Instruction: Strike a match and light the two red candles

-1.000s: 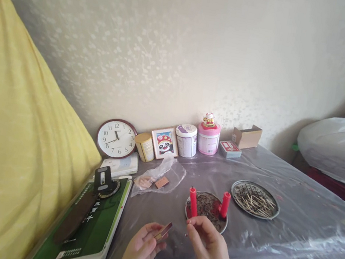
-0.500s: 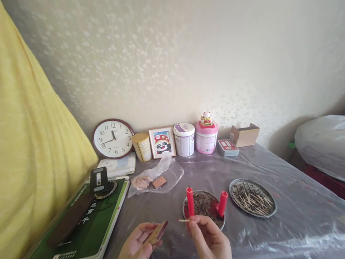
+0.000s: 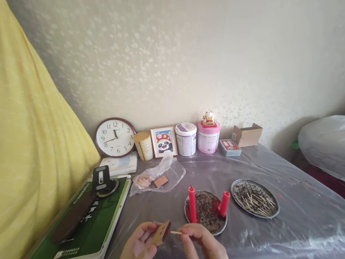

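Note:
My left hand (image 3: 138,250) grips a small brown matchbox (image 3: 161,233) near the table's front edge. My right hand (image 3: 205,255) pinches a match (image 3: 175,232) whose tip touches the side of the box. Just beyond my hands sits a round metal plate (image 3: 219,225) with two red candles, a leaning one (image 3: 192,205) on the left and a shorter one (image 3: 224,204) on the right. Neither candle shows a flame.
A second metal plate (image 3: 274,207) holding several matches lies to the right. A clear plastic bag (image 3: 159,175), a green book (image 3: 93,226), a clock (image 3: 115,137), tins, a framed picture (image 3: 164,141) and small boxes line the left side and the wall. Plastic sheet covers the table.
My right hand brought the match down and left until its tip met the matchbox. My left hand turned the box slightly towards it.

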### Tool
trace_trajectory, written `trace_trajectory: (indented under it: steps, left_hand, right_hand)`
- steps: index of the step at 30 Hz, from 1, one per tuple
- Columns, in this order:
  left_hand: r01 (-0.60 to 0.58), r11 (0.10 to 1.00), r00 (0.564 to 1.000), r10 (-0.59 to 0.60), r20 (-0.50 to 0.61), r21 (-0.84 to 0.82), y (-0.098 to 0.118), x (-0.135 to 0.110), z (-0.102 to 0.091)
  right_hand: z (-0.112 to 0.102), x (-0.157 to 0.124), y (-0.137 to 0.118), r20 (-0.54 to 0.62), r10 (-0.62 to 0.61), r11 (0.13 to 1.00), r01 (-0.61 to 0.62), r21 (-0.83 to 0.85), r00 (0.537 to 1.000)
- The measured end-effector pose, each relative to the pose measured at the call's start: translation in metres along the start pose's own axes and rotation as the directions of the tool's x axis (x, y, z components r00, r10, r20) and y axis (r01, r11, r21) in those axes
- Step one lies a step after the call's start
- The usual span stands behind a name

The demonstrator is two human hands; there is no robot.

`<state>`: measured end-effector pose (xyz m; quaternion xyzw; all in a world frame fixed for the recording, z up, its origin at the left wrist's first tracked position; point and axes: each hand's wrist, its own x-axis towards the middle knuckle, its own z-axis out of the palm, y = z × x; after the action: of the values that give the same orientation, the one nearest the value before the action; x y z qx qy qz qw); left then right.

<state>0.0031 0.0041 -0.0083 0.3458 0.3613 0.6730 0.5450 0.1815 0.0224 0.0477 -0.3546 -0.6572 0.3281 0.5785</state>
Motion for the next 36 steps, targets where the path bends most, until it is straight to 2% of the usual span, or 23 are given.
trace_trajectory:
  steps: [4, 8, 10, 12, 15, 16, 18, 20, 24, 31, 36]
  left_hand:
    - [-0.011, 1.000, 1.000, 0.011, -0.001, 0.010, 0.000, -0.001, 0.000]
    - [0.002, 0.999, 0.999, 0.000, -0.046, 0.038, 0.005, -0.002, 0.005]
    - [0.005, 0.998, 0.998, 0.000, -0.071, 0.061, 0.007, -0.005, 0.012]
    - [-0.022, 0.997, 0.996, 0.028, -0.083, 0.069, 0.008, -0.008, 0.019]
    - [-0.104, 0.993, 0.990, 0.109, -0.088, 0.063, 0.009, -0.010, 0.022]
    - [-0.123, 0.990, 0.986, 0.130, -0.105, 0.069, 0.010, -0.009, 0.019]
    - [-0.127, 0.986, 0.973, 0.145, -0.180, 0.110, 0.013, -0.005, 0.008]
    - [-0.102, 0.986, 0.960, 0.132, -0.246, 0.132, 0.017, 0.000, -0.005]
    - [-0.074, 0.991, 0.943, 0.107, -0.316, 0.114, 0.022, 0.004, -0.017]
    - [-0.056, 0.998, 0.895, 0.057, -0.443, 0.016, 0.029, 0.005, -0.009]
    - [-0.038, 0.999, 0.889, 0.025, -0.457, -0.019, 0.028, 0.007, -0.012]
  right_hand:
    - [0.000, 0.002, -0.009, 0.077, -0.239, 0.968, 0.244, -0.064, 0.968]
    - [0.000, 0.002, -0.012, 0.112, -0.397, 0.909, 0.407, -0.088, 0.911]
    - [0.000, 0.000, -0.007, 0.148, -0.437, 0.882, 0.455, -0.124, 0.887]
    - [0.001, -0.001, 0.002, 0.184, -0.376, 0.888, 0.410, -0.208, 0.908]
    - [0.003, -0.001, 0.018, 0.124, -0.065, 0.948, 0.100, -0.302, 0.990]
    - [0.003, 0.000, 0.021, 0.078, 0.050, 0.956, -0.025, -0.292, 0.996]
    - [0.004, 0.002, 0.024, -0.004, 0.221, 0.949, -0.216, -0.230, 0.975]
    - [0.003, 0.003, 0.023, -0.054, 0.310, 0.933, -0.315, -0.173, 0.949]
    - [0.001, 0.005, 0.017, -0.054, 0.379, 0.917, -0.383, -0.110, 0.924]
    - [-0.002, 0.007, 0.019, -0.066, 0.382, 0.920, -0.386, -0.070, 0.922]
    - [-0.004, 0.009, 0.018, -0.071, 0.367, 0.922, -0.373, -0.105, 0.927]
